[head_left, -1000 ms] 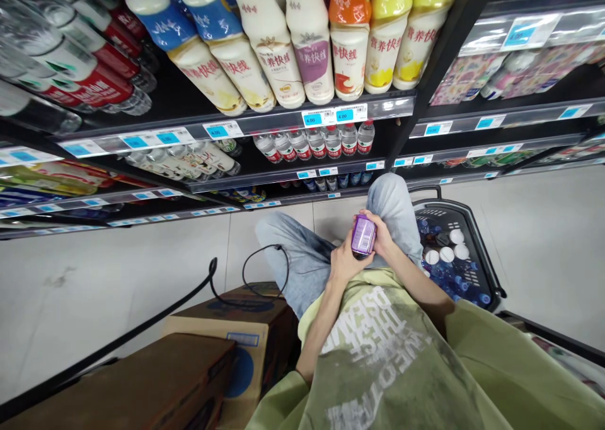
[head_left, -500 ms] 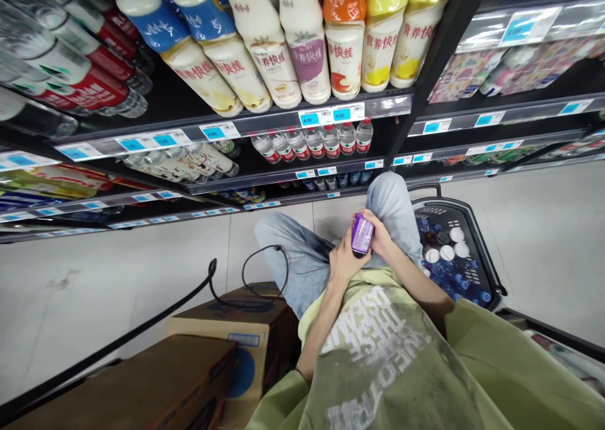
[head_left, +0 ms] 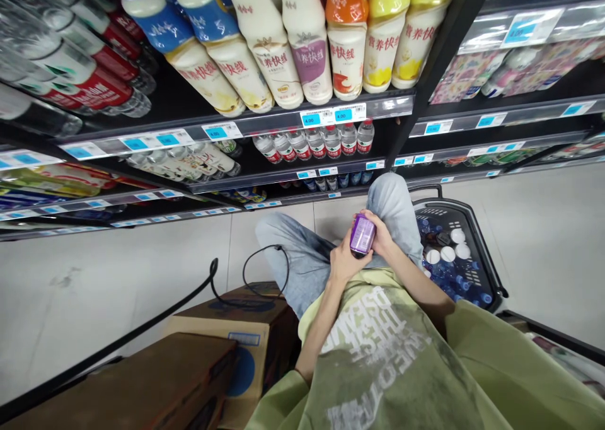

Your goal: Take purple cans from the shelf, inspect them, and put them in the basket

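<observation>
A small purple bottle (head_left: 362, 234) is held over my lap between both hands. My left hand (head_left: 344, 261) cups it from below and behind, fingers wrapped round it. My right hand (head_left: 380, 236) grips it from the right side, fingers curled over the top. My knees in light jeans (head_left: 392, 203) are drawn up under the hands, close to the lowest shelves.
Black shelves (head_left: 246, 124) in front carry milk-drink bottles (head_left: 302, 45), water bottles (head_left: 326, 141) and price tags. A black basket (head_left: 477, 241) with several blue-capped and white-capped bottles stands at my right. Cardboard boxes (head_left: 236, 335) and a black cable (head_left: 265, 253) lie at my left.
The purple bottle has turned slightly in my hands, its label now facing up more. The hands stay in about the same place.
</observation>
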The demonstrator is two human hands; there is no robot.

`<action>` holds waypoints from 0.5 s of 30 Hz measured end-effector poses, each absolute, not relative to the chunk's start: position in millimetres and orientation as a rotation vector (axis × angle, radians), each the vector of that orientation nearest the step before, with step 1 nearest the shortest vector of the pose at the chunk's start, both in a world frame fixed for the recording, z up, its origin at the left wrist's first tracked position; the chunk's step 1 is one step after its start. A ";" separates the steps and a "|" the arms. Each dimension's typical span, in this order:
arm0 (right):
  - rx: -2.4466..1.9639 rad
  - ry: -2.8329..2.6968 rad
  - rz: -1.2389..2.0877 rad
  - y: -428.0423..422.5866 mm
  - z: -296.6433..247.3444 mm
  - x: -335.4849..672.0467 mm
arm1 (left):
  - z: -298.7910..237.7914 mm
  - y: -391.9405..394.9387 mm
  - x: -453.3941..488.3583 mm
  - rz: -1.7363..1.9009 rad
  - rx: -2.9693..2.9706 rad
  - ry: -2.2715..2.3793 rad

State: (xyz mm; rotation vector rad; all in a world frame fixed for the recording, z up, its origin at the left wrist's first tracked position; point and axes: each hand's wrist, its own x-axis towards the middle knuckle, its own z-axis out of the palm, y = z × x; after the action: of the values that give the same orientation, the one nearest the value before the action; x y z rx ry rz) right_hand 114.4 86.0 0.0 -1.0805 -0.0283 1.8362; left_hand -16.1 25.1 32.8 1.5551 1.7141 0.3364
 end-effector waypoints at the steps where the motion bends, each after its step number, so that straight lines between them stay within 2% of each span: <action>1: -1.082 -0.016 1.834 86.3 0.4 114.5 | 33.0 25.4 -16.8 0.351 1.514 1.691; 10: -1.048 -0.012 1.832 84.1 -1.1 116.4 | 24.8 29.2 -25.9 0.527 0.923 1.265; 15: -1.071 0.043 1.802 86.2 -3.0 115.6 | 16.1 28.6 -22.9 0.591 0.816 1.147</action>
State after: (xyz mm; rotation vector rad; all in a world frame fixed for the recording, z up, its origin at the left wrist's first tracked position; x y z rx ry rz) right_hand 115.6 86.2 -3.0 -1.0707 0.0427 1.8019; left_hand -22.9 28.6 16.1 0.8162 1.1466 0.5914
